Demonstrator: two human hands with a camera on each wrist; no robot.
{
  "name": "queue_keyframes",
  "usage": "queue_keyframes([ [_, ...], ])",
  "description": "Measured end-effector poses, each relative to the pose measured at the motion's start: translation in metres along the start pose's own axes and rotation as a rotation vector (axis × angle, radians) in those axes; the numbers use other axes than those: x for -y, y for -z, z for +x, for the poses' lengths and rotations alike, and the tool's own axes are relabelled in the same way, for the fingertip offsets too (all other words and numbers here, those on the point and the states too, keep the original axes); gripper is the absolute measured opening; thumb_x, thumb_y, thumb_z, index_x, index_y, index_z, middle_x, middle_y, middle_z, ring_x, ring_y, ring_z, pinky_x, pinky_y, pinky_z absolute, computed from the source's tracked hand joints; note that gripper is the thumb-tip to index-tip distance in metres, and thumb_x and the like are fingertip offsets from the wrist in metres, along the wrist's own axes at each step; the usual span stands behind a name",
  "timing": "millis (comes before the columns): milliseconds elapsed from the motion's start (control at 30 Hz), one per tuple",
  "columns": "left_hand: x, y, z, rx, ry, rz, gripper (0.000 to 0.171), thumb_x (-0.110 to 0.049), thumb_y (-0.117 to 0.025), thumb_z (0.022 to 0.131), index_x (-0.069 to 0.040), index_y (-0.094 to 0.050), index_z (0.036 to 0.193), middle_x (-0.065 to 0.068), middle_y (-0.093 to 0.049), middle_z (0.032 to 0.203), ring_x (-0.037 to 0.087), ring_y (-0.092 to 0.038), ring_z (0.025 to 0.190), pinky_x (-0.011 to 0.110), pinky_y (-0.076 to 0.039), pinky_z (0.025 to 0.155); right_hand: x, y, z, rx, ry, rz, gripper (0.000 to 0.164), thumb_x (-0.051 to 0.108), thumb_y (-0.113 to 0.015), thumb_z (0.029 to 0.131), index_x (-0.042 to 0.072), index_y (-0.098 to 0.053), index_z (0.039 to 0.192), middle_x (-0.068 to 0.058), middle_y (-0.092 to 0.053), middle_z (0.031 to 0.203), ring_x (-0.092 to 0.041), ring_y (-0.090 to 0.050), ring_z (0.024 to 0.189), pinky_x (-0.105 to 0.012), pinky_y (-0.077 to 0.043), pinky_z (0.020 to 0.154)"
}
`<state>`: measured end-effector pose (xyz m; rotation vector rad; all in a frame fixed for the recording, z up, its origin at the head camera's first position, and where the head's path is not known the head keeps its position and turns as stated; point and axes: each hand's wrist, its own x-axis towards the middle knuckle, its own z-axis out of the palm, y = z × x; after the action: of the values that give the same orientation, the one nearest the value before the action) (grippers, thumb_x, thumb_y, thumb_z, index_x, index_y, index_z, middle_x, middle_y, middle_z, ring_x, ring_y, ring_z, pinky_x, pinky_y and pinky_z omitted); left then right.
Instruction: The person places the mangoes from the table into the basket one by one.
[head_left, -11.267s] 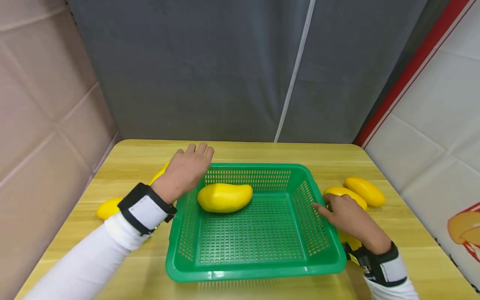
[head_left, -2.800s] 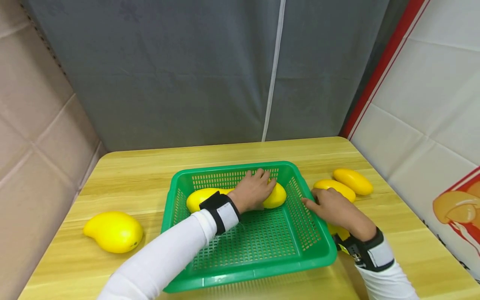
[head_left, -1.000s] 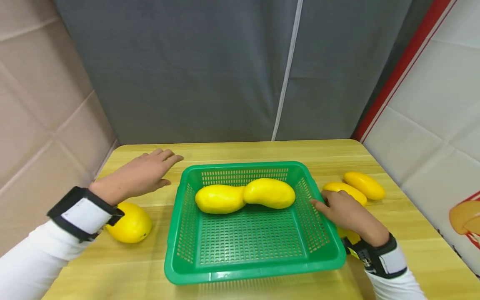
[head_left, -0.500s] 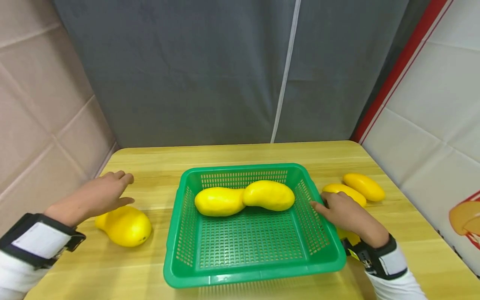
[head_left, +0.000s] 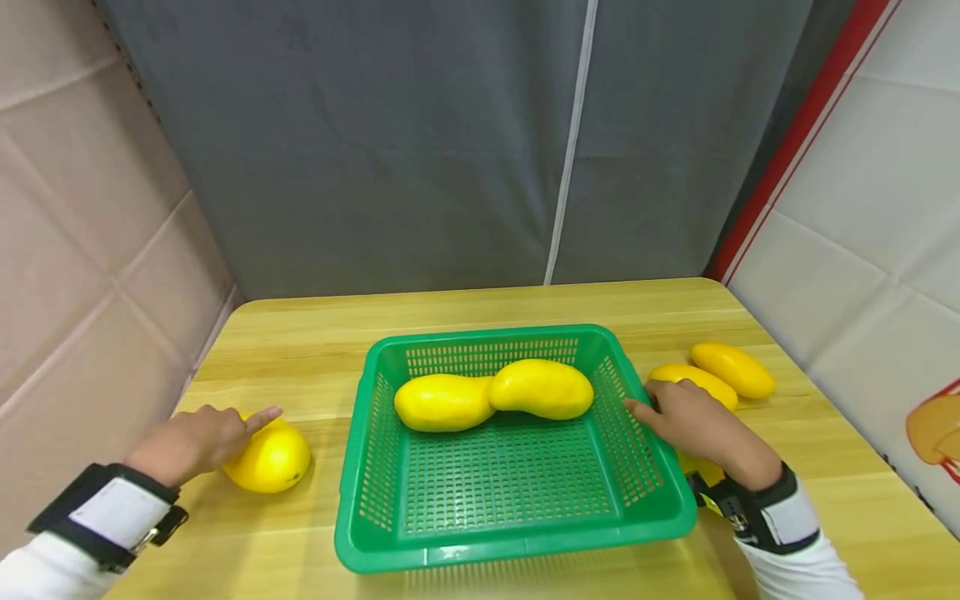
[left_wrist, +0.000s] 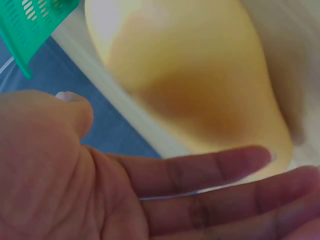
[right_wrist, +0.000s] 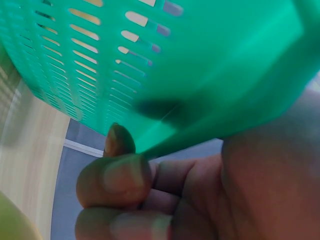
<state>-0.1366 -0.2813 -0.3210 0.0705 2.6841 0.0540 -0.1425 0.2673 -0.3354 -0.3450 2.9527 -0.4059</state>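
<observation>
My left hand is at a yellow mango on the left of the table, its thumb reaching across the top. In the left wrist view the fingers lie straight close by the mango; whether they touch it I cannot tell. With curled fingers my right hand grips the right rim of a green plastic basket. In the right wrist view the fingertips sit under that rim. Inside the basket, one mango touches another mango along the back.
Right of the basket, a mango lies beside another mango, with more yellow fruit partly hidden by the right hand. A grey curtain hangs behind the wooden table. Quilted walls stand at both sides.
A second mango has come into the basket since the oldest frame. My left hand has since moved left and down to the remaining left mango. The right hand keeps its grip on the basket.
</observation>
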Motion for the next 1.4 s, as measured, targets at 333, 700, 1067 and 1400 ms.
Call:
queue_keyframes([
  [333,-0.006,-0.013,0.015,0.009,0.046,-0.045,0.091,-0.071,-0.007,0.089,0.001,-0.062,0.083,0.021,-0.052,0.072,0.030,-0.050,0.061,0.053,-0.043,0.066,0.001,0.001,-0.002,-0.003,0.003,-0.005,0.031,0.035,-0.050,0.093,0.008,-0.051,0.079,0.000,-0.036,0.057,-0.015,-0.042,0.054,-0.028,-0.035,0.051],
  [700,0.003,-0.033,0.020,0.113,-0.088,-0.218,0.098,-0.069,-0.038,0.085,0.017,-0.026,0.132,0.043,-0.044,0.115,0.034,-0.056,0.081,0.045,-0.051,0.053,0.007,-0.002,-0.001,0.032,-0.001,0.008,0.033,0.038,-0.048,0.094,0.008,-0.053,0.083,0.001,-0.038,0.058,-0.016,-0.043,0.057,-0.029,-0.036,0.054],
  [1067,0.001,-0.032,0.025,-0.056,-0.377,-0.113,0.085,-0.055,-0.073,0.065,0.004,-0.046,0.120,0.011,-0.052,0.101,0.021,-0.049,0.081,0.044,-0.046,0.073,0.005,0.000,-0.003,0.018,-0.016,0.005,0.034,0.039,-0.048,0.094,0.007,-0.051,0.081,0.000,-0.035,0.058,-0.015,-0.043,0.053,-0.028,-0.036,0.051],
  [1400,-0.004,-0.030,0.019,-0.076,-0.444,-0.075,0.085,-0.047,-0.082,0.056,-0.002,-0.047,0.120,0.008,-0.051,0.102,0.022,-0.051,0.084,0.047,-0.046,0.076,0.005,0.002,-0.003,0.016,-0.005,-0.005,0.032,0.036,-0.048,0.094,0.007,-0.052,0.082,0.000,-0.036,0.058,-0.016,-0.042,0.054,-0.029,-0.036,0.051],
])
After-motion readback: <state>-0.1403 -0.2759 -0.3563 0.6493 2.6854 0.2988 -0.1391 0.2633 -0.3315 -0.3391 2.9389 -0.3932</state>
